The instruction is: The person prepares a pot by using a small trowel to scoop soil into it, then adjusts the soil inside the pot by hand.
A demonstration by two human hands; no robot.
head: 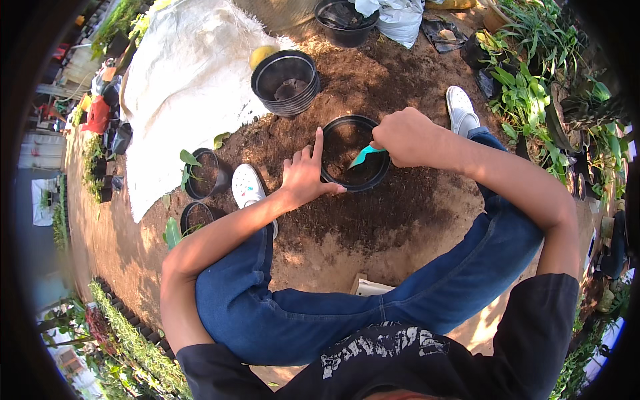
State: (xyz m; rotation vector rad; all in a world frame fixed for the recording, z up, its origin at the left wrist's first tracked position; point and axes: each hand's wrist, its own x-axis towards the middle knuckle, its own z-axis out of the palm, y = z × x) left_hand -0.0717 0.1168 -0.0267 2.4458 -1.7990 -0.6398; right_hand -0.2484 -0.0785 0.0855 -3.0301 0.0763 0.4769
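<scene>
Between my feet stands a round black plastic plant pot (358,188) with brown soil (344,145) inside. My left hand (307,175) steadies its left side, the index finger stretched along the rim and the thumb at the near edge. In a fist, my right hand (407,137) grips a turquoise hand trowel (365,155) over the right rim. The trowel's blade points down and left into the pot, its tip at the soil. My right fingers hide most of the handle.
Beyond the pot sits a stack of black pots (295,100), beside a white woven sheet (185,95). Two potted seedlings, in a larger pot (222,175) and a smaller pot (187,220), stand left of my shoe (247,185). Leafy plants (525,95) line the right. Loose soil (330,220) covers the ground.
</scene>
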